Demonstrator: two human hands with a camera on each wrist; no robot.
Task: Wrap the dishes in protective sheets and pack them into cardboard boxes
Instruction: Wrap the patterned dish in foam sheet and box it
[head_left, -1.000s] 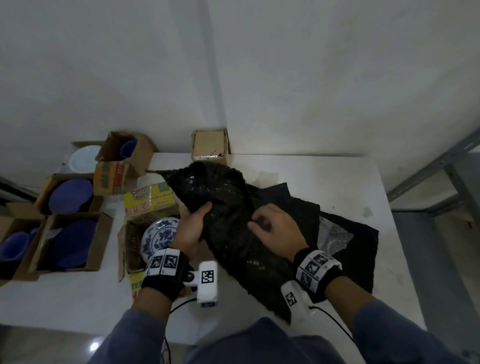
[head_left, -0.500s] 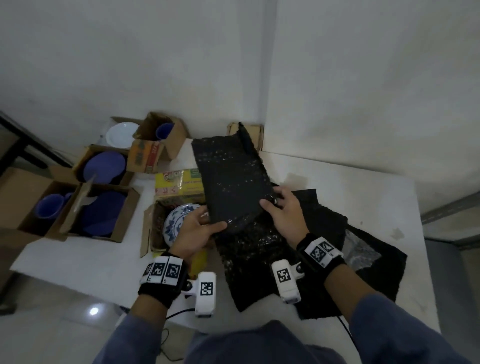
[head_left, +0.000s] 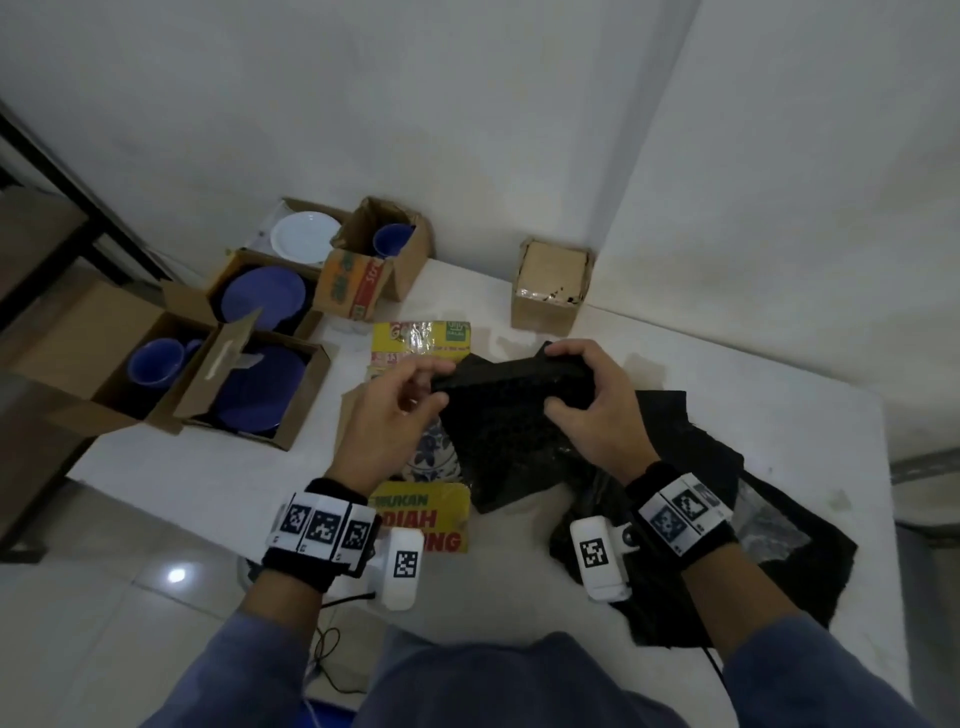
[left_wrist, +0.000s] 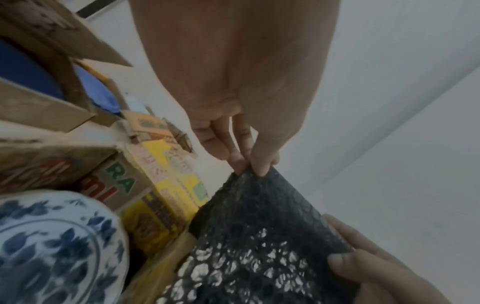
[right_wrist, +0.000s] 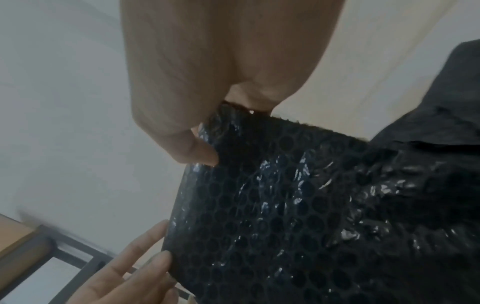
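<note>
Our left hand (head_left: 387, 415) pinches one corner of the black bubble-wrap sheet (head_left: 498, 415) while our right hand (head_left: 597, 400) clamps the opposite edge, holding it raised at frame centre over the white surface (head_left: 727, 374). Just below it, the blue-and-white plate (left_wrist: 52, 242) sits in a yellow printed box (head_left: 423, 340), lower left of the sheet.

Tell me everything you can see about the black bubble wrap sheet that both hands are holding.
The black bubble wrap sheet is glossy plastic covered in rows of round bubbles. It is held up over the table, its top edge folded over and its lower part hanging crumpled. The left hand pinches its left corner between thumb and fingertips; the right hand grips its right side. It hangs partly over the blue-and-white patterned plate.
</note>
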